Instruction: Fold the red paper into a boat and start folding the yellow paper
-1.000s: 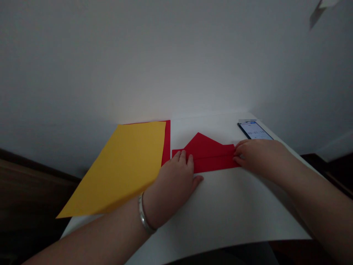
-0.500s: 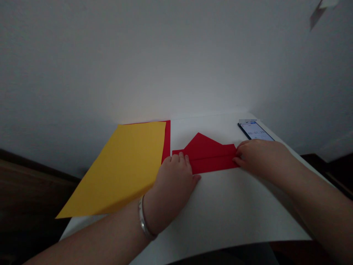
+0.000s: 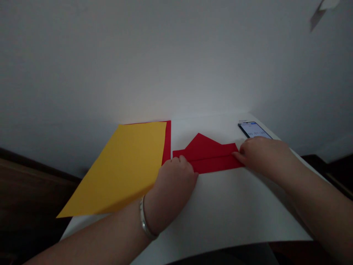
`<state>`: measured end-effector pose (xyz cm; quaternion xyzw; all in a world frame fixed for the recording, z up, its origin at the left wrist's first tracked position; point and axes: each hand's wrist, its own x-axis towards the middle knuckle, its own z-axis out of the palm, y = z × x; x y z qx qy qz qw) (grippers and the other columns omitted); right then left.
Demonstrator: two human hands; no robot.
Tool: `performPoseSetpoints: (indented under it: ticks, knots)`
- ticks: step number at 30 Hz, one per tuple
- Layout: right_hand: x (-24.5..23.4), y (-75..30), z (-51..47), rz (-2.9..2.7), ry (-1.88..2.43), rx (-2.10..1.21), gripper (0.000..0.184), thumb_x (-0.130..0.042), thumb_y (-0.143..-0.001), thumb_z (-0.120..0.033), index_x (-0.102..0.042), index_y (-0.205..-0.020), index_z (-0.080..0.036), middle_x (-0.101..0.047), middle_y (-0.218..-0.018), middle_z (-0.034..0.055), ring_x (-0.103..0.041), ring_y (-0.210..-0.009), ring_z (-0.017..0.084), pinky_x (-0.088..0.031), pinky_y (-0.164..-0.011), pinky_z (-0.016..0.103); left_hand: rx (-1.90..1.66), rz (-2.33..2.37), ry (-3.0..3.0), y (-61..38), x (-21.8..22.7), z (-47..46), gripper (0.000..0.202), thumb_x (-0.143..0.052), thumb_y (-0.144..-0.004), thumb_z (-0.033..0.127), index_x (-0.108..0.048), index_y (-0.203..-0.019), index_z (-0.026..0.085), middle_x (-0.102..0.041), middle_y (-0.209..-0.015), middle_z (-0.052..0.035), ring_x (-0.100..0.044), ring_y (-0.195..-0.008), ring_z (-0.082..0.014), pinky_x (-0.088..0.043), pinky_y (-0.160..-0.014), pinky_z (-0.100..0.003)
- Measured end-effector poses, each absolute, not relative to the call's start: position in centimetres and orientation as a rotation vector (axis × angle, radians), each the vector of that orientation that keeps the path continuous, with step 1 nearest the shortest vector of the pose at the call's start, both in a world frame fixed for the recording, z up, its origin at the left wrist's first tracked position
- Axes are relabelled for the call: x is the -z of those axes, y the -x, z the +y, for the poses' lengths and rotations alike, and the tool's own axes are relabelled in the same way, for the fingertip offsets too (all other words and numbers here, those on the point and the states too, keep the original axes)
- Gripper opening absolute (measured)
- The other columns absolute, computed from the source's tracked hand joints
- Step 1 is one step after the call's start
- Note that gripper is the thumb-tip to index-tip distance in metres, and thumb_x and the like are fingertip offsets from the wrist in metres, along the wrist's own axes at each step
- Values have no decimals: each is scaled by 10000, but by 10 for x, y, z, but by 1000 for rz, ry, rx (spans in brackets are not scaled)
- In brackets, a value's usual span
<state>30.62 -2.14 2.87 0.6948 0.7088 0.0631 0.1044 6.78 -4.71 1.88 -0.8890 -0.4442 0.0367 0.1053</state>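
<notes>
Red folded paper (image 3: 211, 157) beneath half-open left hand (image 3: 173, 184) and right hand (image 3: 263, 154).

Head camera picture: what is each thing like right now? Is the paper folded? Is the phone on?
Folded red paper: folded, flat on the table, a hand on each end.
Yellow sheet: unfolded, flat, lying over the red sheet.
Red sheet: flat, mostly covered.
Phone: face up, screen lit.
Left hand: fingers curled on the paper's left end.
Right hand: fingertips on its right end.
</notes>
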Motion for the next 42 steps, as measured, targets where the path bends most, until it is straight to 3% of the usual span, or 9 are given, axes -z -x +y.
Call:
performPoseSetpoints:
  ticks: [9,12,15,18,22,27,31,38,42]
  knots:
    - [-19,-309,-15,2275,-2078,-162,479,-382,-880,-553,-689,-926,-190,-685,-1006,134,-648,-888,297,-494,-669,397,56,-1307,2642,-66,-18,-44,283,-486,-920,328,-639,-1005,106,-648,-995,-142,-592,-952,-278,-506,-804,-400]
    - [-15,-310,-13,2318,-2085,-162,537,-367,-882,-568,-651,-1091,-163,-658,-1128,153,-626,-968,324,-503,-735,433,83,-1294,2646,-64,-17,-42,303,-484,-922,359,-632,-1052,128,-646,-1040,-141,-586,-971,-286,-499,-826,-425]
    - [-10,-309,-11,2336,-2122,-169,649,-401,-864,-586,-523,-1317,-137,-622,-1232,172,-597,-1049,349,-505,-772,452,126,-1302,2658,-63,-15,-40,323,-487,-920,372,-626,-1091,136,-613,-1165,-161,-575,-1029,-302,-495,-858,-443]
    - [-8,-306,-11,2342,-2175,-149,739,-455,-844,-586,-402,-1430,-140,-651,-1193,175,-611,-1040,356,-504,-769,444,155,-1318,2690,-64,-11,-38,360,-483,-920,376,-612,-1137,119,-583,-1241,-183,-557,-1095,-317,-489,-889,-451]
    - [-7,-305,-10,2338,-2267,2,756,-486,-836,-586,-344,-1472,-201,-706,-1052,151,-663,-899,339,-504,-678,423,187,-1286,2720,-63,-6,-35,490,-460,-930,432,-563,-1244,70,-598,-1231,-193,-549,-1114,-322,-476,-922,-452]
    - [-3,-309,-6,2507,-2289,357,754,-581,-805,-501,-361,-1461,-202,-683,-1134,126,-651,-933,297,-511,-740,405,194,-1254,2699,-60,-2,-35,592,-429,-935,471,-515,-1320,30,-549,-1320,-210,-518,-1150,-335,-427,-992,-469]
    - [-4,-311,-3,2537,-2374,718,700,-650,-754,-322,-425,-1409,-223,-704,-1002,71,-662,-866,258,-515,-769,392,215,-1300,2718,-60,-1,-35,604,-444,-926,466,-481,-1353,40,-537,-1344,-194,-514,-1148,-328,-416,-1004,-473]
    - [-20,-307,-10,2346,-2520,1910,655,-691,-726,-279,-462,-1340,-287,-699,-801,17,-673,-691,238,-551,-625,387,332,-1423,2783,-62,-6,-37,687,-508,-892,416,-333,-1454,61,-471,-1420,-167,-462,-1221,-319,-358,-1075,-467]
    - [-29,-296,-20,2072,-2508,2523,661,-716,-701,-244,-483,-1317,-298,-719,-837,12,-693,-731,220,-576,-687,369,449,-1483,2863,-63,-6,-38,776,-561,-856,378,-224,-1491,87,-359,-1510,-142,-358,-1345,-297,-299,-1131,-446]
